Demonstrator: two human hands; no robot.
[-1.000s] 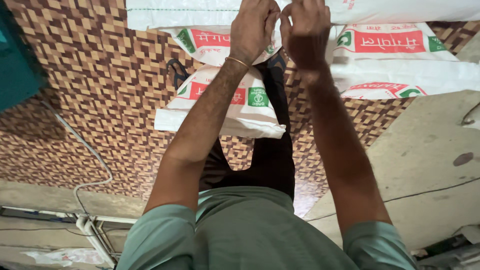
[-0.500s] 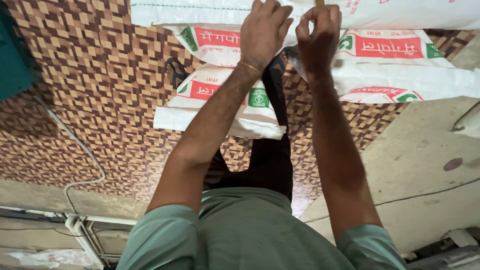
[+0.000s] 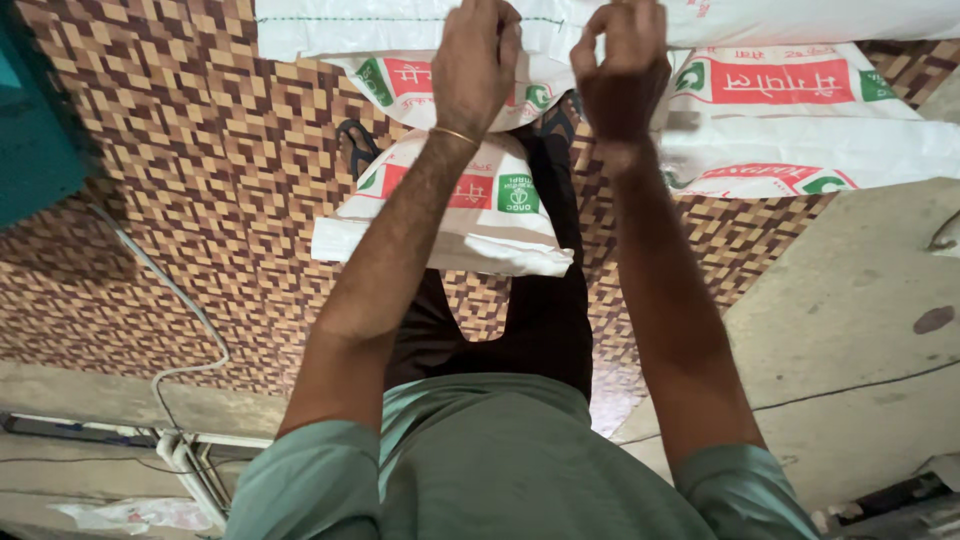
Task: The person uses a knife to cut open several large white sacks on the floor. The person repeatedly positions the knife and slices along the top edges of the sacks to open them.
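My left hand [image 3: 475, 65], with a thin bangle on the wrist, lies fingers-down on the top edge of a white woven sack [image 3: 400, 25] printed with red and green panels. Just to its right, my right hand [image 3: 620, 75] is curled into a fist, pinching the same edge. What it pinches is hidden by the fingers. A second white sack [image 3: 450, 205] rests between my dark-trousered legs, below my hands. My sandalled foot [image 3: 355, 145] shows beside it.
More printed white sacks [image 3: 800, 110] lie to the right on the brown patterned tile floor [image 3: 200, 200]. A concrete ledge [image 3: 850, 330] runs along the right. A teal object [image 3: 30, 120] stands at left, with a white cable [image 3: 170, 300] and pipes [image 3: 190, 460] at lower left.
Both hands stay at the sack's top edge. The right hand's fingers have curled tighter into a fist, and the two hands sit slightly further apart.
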